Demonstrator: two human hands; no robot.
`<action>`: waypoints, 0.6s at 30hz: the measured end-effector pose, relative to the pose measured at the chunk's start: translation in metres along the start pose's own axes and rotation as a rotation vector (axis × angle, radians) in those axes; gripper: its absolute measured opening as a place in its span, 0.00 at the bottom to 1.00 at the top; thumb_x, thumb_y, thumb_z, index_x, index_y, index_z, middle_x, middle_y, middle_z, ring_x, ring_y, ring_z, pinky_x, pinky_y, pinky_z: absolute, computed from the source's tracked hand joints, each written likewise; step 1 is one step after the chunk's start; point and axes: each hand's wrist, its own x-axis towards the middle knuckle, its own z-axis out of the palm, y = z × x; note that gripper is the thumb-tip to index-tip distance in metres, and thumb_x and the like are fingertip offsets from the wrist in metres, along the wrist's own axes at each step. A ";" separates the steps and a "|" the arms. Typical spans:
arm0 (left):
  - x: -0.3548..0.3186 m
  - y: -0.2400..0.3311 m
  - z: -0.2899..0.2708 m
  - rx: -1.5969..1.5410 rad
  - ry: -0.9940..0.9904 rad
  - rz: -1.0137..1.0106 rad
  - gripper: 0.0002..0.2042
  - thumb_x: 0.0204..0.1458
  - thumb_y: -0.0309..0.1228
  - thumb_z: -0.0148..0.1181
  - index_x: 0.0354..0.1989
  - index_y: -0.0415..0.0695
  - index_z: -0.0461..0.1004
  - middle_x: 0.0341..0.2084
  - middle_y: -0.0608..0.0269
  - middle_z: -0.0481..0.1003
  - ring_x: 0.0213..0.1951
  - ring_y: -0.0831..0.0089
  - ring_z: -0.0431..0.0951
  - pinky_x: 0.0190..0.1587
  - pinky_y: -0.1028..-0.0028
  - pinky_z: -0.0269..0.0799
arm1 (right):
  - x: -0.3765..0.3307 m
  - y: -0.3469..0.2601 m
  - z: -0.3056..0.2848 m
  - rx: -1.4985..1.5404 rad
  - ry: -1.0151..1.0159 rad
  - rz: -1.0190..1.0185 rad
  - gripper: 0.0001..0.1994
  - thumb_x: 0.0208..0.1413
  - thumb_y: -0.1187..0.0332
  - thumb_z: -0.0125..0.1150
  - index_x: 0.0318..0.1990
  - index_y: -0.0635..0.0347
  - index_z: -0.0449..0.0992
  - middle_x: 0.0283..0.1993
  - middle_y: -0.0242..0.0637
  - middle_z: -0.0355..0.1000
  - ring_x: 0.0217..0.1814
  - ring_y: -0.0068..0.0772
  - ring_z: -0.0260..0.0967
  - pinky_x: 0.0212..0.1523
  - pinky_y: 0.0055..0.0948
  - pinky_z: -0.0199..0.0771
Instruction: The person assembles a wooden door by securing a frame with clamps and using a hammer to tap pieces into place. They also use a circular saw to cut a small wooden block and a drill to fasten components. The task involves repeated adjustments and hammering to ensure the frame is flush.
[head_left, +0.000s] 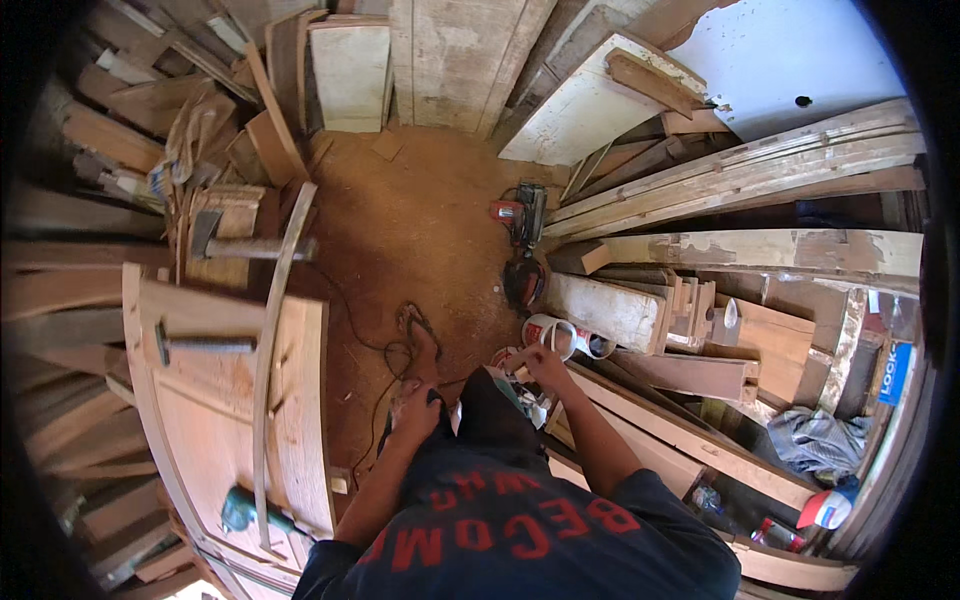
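My left hand [414,410] is low in front of me, close to my left leg. Its fingers are curled, and a small dark shape shows by them that I cannot name. My right hand [545,368] is beside a white bucket [566,342], fingers bent together at a small pale piece too unclear to make out. To my left lies a wooden panel [200,420]. On it rest a hammer [210,345], a long curved wooden strip [268,360] and a green power drill [240,510]. Beyond the panel's far edge is a second, larger hammer [260,248].
Red and black power tools [515,215] sit on the brown floor [400,200] ahead, right of the middle. A dark cord [350,320] curls near my foot. Boards [740,180] are stacked along the right, with a grey cloth [820,445]. Pale panels [350,75] lean at the back.
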 end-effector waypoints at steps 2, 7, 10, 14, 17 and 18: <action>0.021 -0.033 0.007 -0.031 -0.039 -0.220 0.24 0.56 0.37 0.61 0.61 0.45 0.72 0.59 0.45 0.70 0.64 0.47 0.65 0.66 0.52 0.61 | 0.054 -0.028 0.012 -0.166 0.021 -0.013 0.13 0.59 0.63 0.58 0.44 0.62 0.79 0.35 0.44 0.78 0.40 0.39 0.78 0.42 0.38 0.76; 0.049 -0.033 -0.013 -0.064 -0.145 -0.457 0.36 0.57 0.44 0.62 0.72 0.46 0.55 0.65 0.37 0.60 0.67 0.40 0.58 0.68 0.48 0.56 | 0.160 -0.047 0.033 -0.050 -0.026 -0.063 0.14 0.59 0.62 0.59 0.48 0.60 0.79 0.38 0.45 0.79 0.40 0.37 0.78 0.44 0.36 0.76; 0.061 -0.025 -0.015 0.059 -0.181 -0.498 0.41 0.55 0.47 0.63 0.74 0.46 0.50 0.68 0.33 0.54 0.67 0.36 0.57 0.67 0.44 0.55 | 0.235 0.013 0.061 0.013 -0.123 0.262 0.16 0.56 0.62 0.61 0.50 0.59 0.79 0.39 0.45 0.80 0.39 0.37 0.78 0.44 0.35 0.76; 0.073 -0.034 0.010 0.034 0.023 -0.511 0.43 0.54 0.49 0.63 0.74 0.48 0.49 0.66 0.32 0.54 0.66 0.35 0.57 0.66 0.40 0.53 | 0.357 0.089 0.089 -0.238 0.035 0.310 0.27 0.50 0.55 0.66 0.56 0.60 0.77 0.49 0.50 0.78 0.53 0.43 0.74 0.54 0.42 0.72; 0.098 -0.013 0.011 0.213 0.089 -0.615 0.44 0.50 0.50 0.64 0.73 0.48 0.50 0.63 0.32 0.57 0.63 0.34 0.59 0.65 0.39 0.54 | 0.449 0.170 0.083 -0.226 0.184 0.321 0.39 0.48 0.50 0.67 0.65 0.63 0.66 0.65 0.58 0.65 0.66 0.58 0.64 0.67 0.48 0.61; 0.103 -0.015 0.014 0.317 0.088 -0.655 0.44 0.49 0.50 0.65 0.73 0.48 0.51 0.61 0.32 0.58 0.63 0.34 0.59 0.65 0.39 0.54 | 0.474 0.188 0.077 -0.104 0.236 0.241 0.42 0.50 0.50 0.67 0.69 0.64 0.60 0.67 0.60 0.63 0.65 0.64 0.63 0.65 0.49 0.63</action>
